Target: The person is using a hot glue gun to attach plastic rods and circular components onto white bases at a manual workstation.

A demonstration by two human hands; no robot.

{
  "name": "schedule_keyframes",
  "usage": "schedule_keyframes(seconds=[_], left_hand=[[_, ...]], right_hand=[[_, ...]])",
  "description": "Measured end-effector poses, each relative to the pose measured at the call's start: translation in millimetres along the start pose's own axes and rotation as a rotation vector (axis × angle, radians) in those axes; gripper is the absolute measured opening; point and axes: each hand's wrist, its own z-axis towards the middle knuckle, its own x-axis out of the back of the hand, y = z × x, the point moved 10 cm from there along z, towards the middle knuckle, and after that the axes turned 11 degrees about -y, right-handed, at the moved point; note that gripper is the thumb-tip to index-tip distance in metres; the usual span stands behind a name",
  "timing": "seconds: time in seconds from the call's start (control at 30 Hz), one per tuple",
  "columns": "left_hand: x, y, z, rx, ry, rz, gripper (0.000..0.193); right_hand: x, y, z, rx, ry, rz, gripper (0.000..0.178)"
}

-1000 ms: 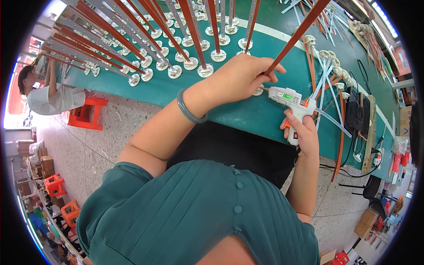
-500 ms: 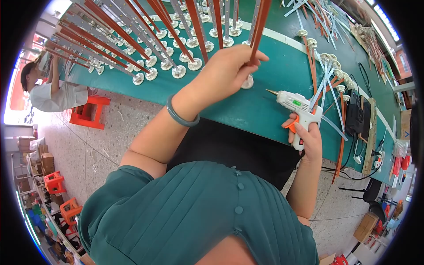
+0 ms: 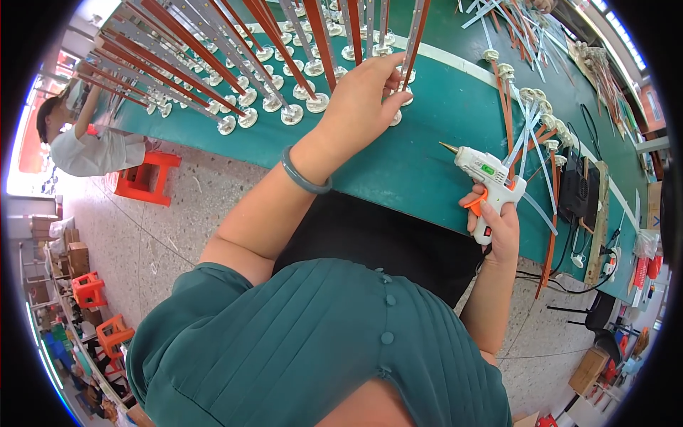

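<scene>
Presumably at the step of standing a strip in its place among the others, with gluing paused. Has the left hand (image 3: 364,98) at the foot of a rust-brown strip (image 3: 421,35), which rises upright at the right-hand end of the rows of upright strips (image 3: 324,43). Shows that hand half-curled; cannot tell from this angle whether gripping the foot or merely touching. Shows also, just below the thumb, a round white base (image 3: 396,119), partly hidden and seemingly flat on the green desk (image 3: 420,167); most likely belongs to that same strip, though not certain.

Holds a white hot-glue gun (image 3: 489,169) in the right hand (image 3: 499,226), wrapped around the handle near the orange trigger (image 3: 475,203). Gives no clear sign of any squeeze there. Points the metal nozzle (image 3: 448,147) up and leftward over bare desk, apart from the base. Notice further right the loose strips with bases (image 3: 532,121), crossed over one another beside a black box (image 3: 578,188).

Likely calls next for settling the base flat, then freeing the left hand without tipping the strip or knocking its neighbours. Probably calls after that for reaching toward the loose pieces, with the nozzle best held clear of skin until needed at another base.
</scene>
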Motion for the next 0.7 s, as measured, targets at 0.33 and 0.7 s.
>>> schedule_keyframes(seconds=[0.33, 0.7], left_hand=[[-10.8, 27.2, -51.0, 0.036, 0.075, 0.212, 0.047], [-19.8, 10.6, -86.3, 0.173, -0.489, 0.675, 0.027]], right_hand=[[2.5, -3.7, 1.5, 0.048, -0.003, 0.032, 0.037], [14.1, -2.5, -9.9, 0.182, -0.016, 0.09, 0.041]])
